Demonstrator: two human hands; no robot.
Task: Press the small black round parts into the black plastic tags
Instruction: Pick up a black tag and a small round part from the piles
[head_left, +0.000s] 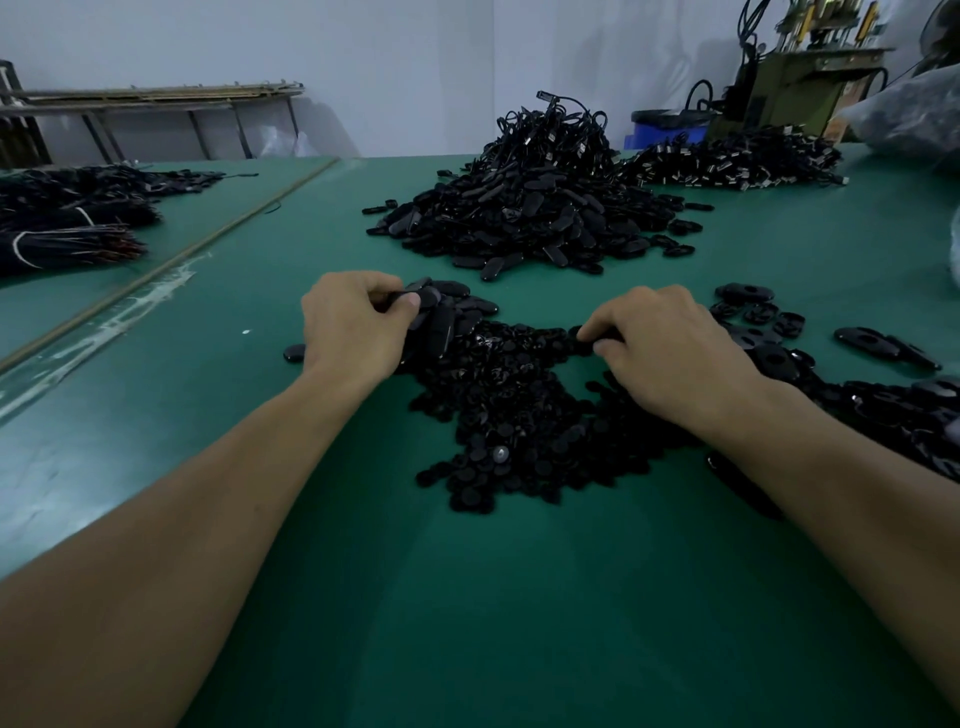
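**Black oval plastic tags (447, 306): press-fit status**

Black oval plastic tags lay in a small batch under my left hand (353, 322), on the green table mat (467, 623). That hand's fingers were curled narrowly round one tag at the top of the batch. My right hand (670, 348) pinched, thumb to fingertip, at the far edge of the pile of small black round plastic parts (509, 415) lying between both wrists. It appeared to hold one part, though the pinch was partly hidden. The two hands were apart, so no part was seated in the held tag.

Progress, as judged: early to middle. A large heap of tags (530, 208) lay well beyond the hands, and loose tags with open holes (748, 312) lay to the right. I could not tell which tags were already fitted. The large round-part pile indicated much work left.
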